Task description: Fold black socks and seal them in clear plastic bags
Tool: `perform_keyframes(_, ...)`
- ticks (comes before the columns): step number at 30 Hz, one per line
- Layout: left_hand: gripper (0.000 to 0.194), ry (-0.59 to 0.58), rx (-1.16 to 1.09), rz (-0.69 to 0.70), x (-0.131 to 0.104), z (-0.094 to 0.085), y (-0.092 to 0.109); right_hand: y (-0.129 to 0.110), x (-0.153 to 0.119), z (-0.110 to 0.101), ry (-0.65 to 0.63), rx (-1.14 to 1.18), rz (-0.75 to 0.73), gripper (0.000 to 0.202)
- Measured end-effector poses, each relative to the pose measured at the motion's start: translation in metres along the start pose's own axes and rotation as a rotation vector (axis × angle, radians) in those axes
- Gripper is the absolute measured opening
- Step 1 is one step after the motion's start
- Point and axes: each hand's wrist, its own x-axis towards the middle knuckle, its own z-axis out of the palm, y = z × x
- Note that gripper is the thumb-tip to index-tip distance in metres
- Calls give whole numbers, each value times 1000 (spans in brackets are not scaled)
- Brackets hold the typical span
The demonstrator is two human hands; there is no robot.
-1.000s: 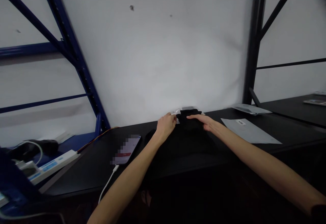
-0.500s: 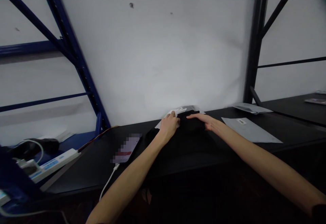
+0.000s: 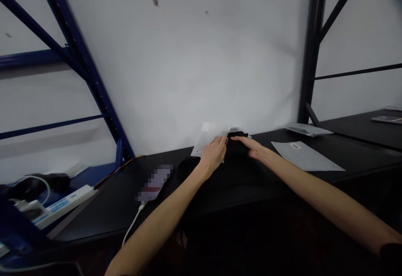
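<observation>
Shows a translucent bag (image 3: 205,138) now raised and spread wider than a moment ago, leaving more of its flat face exposed just left of the black item (image 3: 238,152). Has left hand (image 3: 214,154) fingers nearly closed on the bag's right side, and right hand (image 3: 253,146) fingers stretched, touching the black item's upper edge, grip impossible to tell. Includes, on the dark counter (image 3: 103,213), a phone (image 3: 157,181) left of the black item and a grey mailer (image 3: 306,158) right of it
</observation>
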Motion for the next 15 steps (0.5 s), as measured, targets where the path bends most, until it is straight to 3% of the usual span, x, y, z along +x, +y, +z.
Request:
perform_keyframes(8, 17, 45, -269, -90, -1, 5, -3, -1, -5, 0, -312, 56, 68, 15)
perform_keyframes(15, 17, 83, -364, -41, 0, 7, -1, 7, 4, 1, -90, 15, 8, 12)
